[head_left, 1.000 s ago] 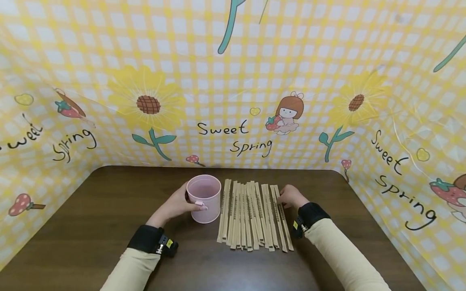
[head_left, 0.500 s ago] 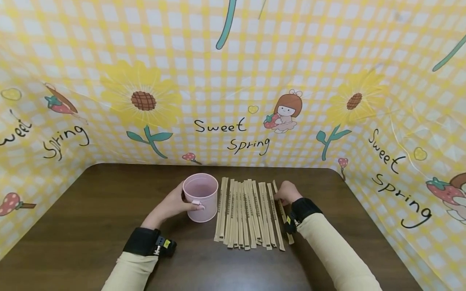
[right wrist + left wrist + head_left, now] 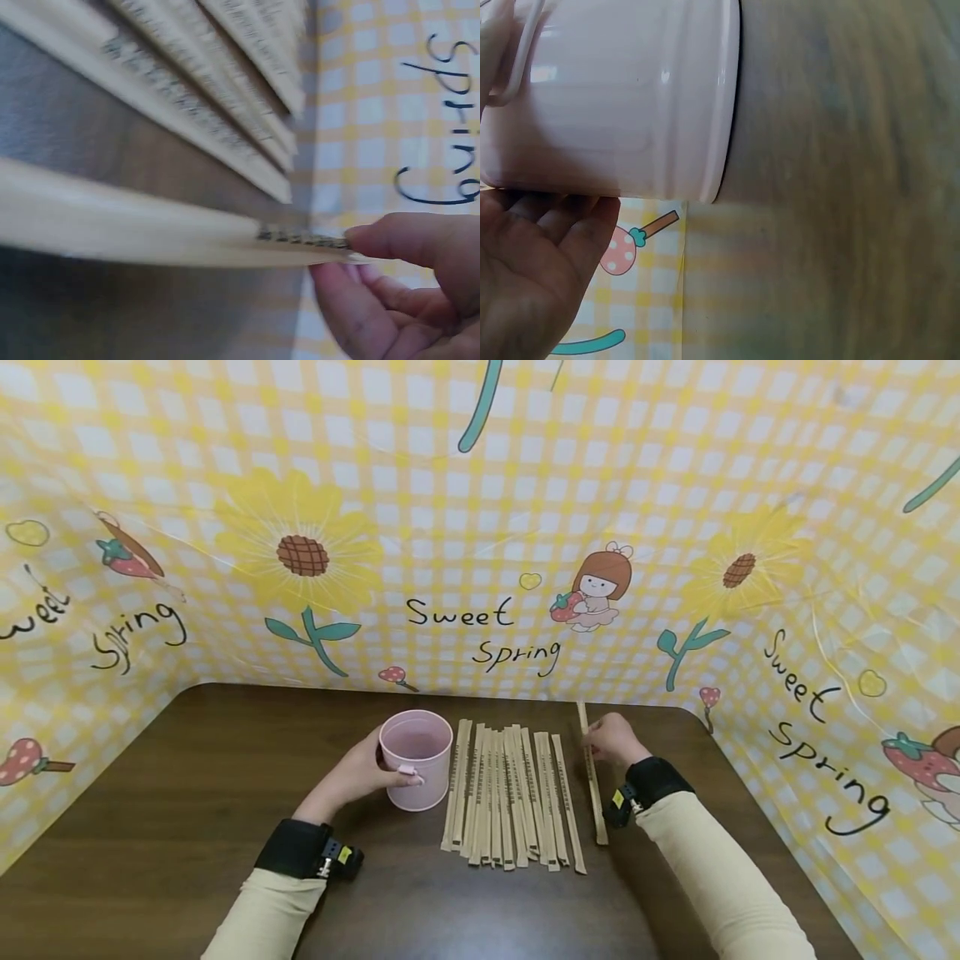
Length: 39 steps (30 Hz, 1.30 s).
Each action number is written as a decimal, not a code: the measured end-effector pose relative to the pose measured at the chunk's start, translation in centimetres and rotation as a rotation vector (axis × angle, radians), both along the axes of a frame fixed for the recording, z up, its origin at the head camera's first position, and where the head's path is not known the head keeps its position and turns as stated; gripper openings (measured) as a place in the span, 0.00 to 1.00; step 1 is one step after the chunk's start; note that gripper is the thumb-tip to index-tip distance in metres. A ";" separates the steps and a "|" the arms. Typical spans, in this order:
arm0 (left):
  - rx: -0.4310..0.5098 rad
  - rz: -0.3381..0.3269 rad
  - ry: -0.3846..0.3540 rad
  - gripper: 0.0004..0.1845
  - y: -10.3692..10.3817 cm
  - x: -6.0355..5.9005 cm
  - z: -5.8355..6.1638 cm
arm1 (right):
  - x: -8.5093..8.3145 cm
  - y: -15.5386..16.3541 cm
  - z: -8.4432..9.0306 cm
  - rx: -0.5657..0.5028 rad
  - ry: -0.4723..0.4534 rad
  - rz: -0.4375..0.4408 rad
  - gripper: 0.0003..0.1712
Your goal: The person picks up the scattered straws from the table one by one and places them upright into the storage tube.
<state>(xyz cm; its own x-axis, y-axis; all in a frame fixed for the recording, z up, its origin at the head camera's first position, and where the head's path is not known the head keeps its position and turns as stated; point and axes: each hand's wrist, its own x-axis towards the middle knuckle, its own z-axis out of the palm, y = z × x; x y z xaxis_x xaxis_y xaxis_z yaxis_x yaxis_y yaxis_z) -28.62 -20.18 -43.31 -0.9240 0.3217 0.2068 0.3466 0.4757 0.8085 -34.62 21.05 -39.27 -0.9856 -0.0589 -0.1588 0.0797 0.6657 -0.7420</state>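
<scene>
While left hand (image 3: 358, 774) steadies cup (image 3: 416, 758), right grip (image 3: 609, 742) pinches stick (image 3: 591, 774).

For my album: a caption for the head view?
Left hand holds pink metal cup; right hand pinches one paper-wrapped chopstick packet.

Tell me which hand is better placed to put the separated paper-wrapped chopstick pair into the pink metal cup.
Probably the right hand: it already pinches the separated paper-wrapped chopstick pair. The left hand holds the pink metal cup, steadying it.
</scene>
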 end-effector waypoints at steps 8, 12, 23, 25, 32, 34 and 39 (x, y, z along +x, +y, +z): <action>-0.001 -0.003 0.016 0.48 -0.3 0.0 0.0 | -0.3 -0.7 3.6 -0.001 0.180 -0.048 0.18; 0.013 0.008 0.010 0.48 -0.6 0.1 -0.1 | -0.8 -0.9 4.9 -0.046 0.216 -0.053 0.23; 0.016 -0.003 0.016 0.48 -0.7 0.1 -0.1 | -0.8 -2.8 8.6 -0.124 0.408 -0.088 0.21; 0.013 0.002 0.013 0.48 -0.6 0.1 -0.1 | -0.7 -3.5 9.2 -0.135 0.450 -0.091 0.20; 0.026 -0.014 -0.001 0.49 -0.5 0.0 0.0 | 0.1 -6.6 10.9 -0.194 0.553 -0.087 0.19; 0.030 -0.016 -0.006 0.49 -0.4 0.0 -0.1 | 0.4 -7.7 11.2 -0.223 0.595 -0.065 0.19; 0.021 -0.013 -0.026 0.49 -0.1 0.2 -0.1 | 1.5 -10.8 11.6 -0.309 0.702 0.006 0.15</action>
<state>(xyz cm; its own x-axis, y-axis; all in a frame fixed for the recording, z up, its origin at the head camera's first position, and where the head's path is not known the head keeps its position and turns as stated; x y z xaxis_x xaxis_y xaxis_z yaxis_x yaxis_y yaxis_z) -28.38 -20.28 -43.43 -0.9251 0.3293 0.1893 0.3310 0.4543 0.8271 -33.16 10.29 -27.62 -0.8487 -0.0050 0.5289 -0.4820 0.4191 -0.7695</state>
